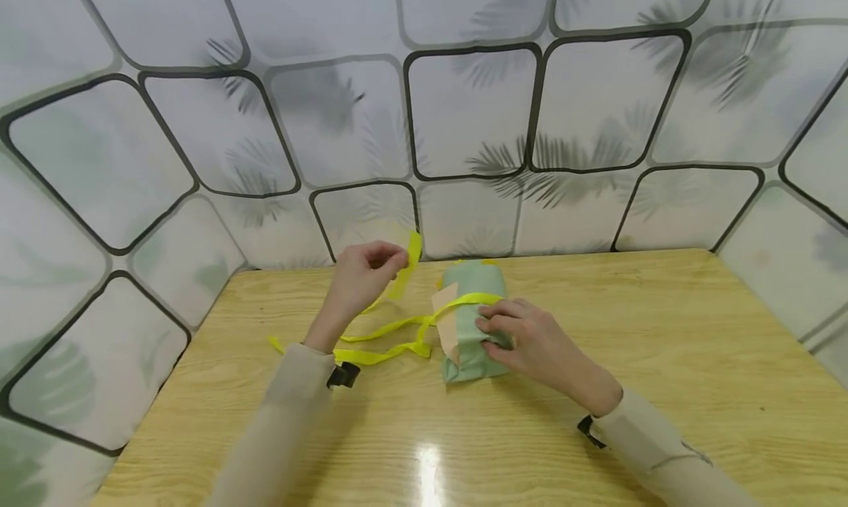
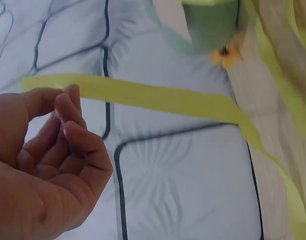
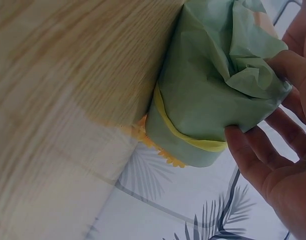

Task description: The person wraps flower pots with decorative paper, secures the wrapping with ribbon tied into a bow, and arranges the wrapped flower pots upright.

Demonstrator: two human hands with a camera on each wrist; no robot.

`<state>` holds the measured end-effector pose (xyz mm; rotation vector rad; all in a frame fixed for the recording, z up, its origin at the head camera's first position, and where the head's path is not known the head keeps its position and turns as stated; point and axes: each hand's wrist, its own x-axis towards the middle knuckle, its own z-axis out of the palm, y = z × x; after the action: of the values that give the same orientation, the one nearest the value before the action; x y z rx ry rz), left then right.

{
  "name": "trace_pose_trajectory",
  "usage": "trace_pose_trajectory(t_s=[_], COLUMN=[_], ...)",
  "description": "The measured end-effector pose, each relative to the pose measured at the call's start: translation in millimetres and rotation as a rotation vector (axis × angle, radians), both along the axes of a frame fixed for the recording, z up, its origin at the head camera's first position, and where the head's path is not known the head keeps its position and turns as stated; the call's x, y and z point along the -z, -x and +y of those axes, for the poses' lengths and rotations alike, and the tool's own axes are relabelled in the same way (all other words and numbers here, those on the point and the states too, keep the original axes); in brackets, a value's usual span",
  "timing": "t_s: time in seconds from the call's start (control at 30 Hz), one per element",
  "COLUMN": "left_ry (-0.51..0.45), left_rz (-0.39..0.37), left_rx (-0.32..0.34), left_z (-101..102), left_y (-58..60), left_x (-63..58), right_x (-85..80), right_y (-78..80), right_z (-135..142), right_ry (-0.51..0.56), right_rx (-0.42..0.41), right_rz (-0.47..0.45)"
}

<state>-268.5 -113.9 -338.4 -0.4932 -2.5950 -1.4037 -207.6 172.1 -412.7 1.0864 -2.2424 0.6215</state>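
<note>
A small bouquet wrapped in pale green paper (image 1: 472, 354) lies on the table, with a peach-coloured paper flap on its left side. Orange-yellow flowers (image 3: 171, 159) peek out at its far end. A yellow ribbon (image 2: 158, 98) passes round the wrapping and trails off to the left in loose lengths. Raised to the left of the bouquet, my left hand (image 1: 363, 280) pinches one ribbon end between thumb and fingertips. My right hand (image 1: 533, 343) grips the wrapping from the right, its fingers on top and thumb nearer me; part of the paper is hidden under it.
The bouquet lies on a light wood-grain table (image 1: 662, 330). Behind it and at both sides stands a pale backdrop (image 1: 470, 117) with dark rounded outlines and leaf prints. Other ribbon lengths (image 1: 377, 357) lie loosely across the tabletop near my left wrist.
</note>
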Motion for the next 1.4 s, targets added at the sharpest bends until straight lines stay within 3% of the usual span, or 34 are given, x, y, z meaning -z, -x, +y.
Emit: trace_pose_trajectory(t_s=[0.3,0.47,0.67,0.8,0.9,1.0,1.1,1.27,1.4], left_ry=[0.062,0.118,0.220,0.336,0.413,0.428,0.422,0.511,0.560], left_rz=[-0.020,-0.012,0.033,0.063,-0.020,-0.136,-0.172,-0.174,-0.225], left_rx=[0.191,0.295,0.209,0.201,0.191,0.163,0.117,0.086,0.142], left_z=[62.6,74.6,49.9,38.6,36.4,36.2,32.9,26.9,22.1], left_y=[9.3,9.4,-3.1,-6.6,-0.8,7.8,11.7,10.2,7.3], left_x=[7.1,6.3,19.4,27.9,38.7,53.1,62.8,63.0,61.2], right_x=[2.3,2.0,4.4,4.8,4.9,4.0,4.1,1.6,0.0], right_y=[1.7,2.3,2.0,2.2,4.2,5.7,5.7,3.4,2.2], right_z=[1.1,2.0,-2.8,-2.5,-2.9,-2.6,-3.5,-1.5,1.0], right_ry=[0.022,0.030,0.030,0.039,0.044,0.022,0.001,0.010,0.009], right_rx=[-0.030,-0.037,-0.043,-0.034,-0.026,-0.025,-0.029,-0.017,-0.007], right_rz=[-0.009,0.006,0.008,0.026,0.026,0.009,-0.001,-0.001,-0.010])
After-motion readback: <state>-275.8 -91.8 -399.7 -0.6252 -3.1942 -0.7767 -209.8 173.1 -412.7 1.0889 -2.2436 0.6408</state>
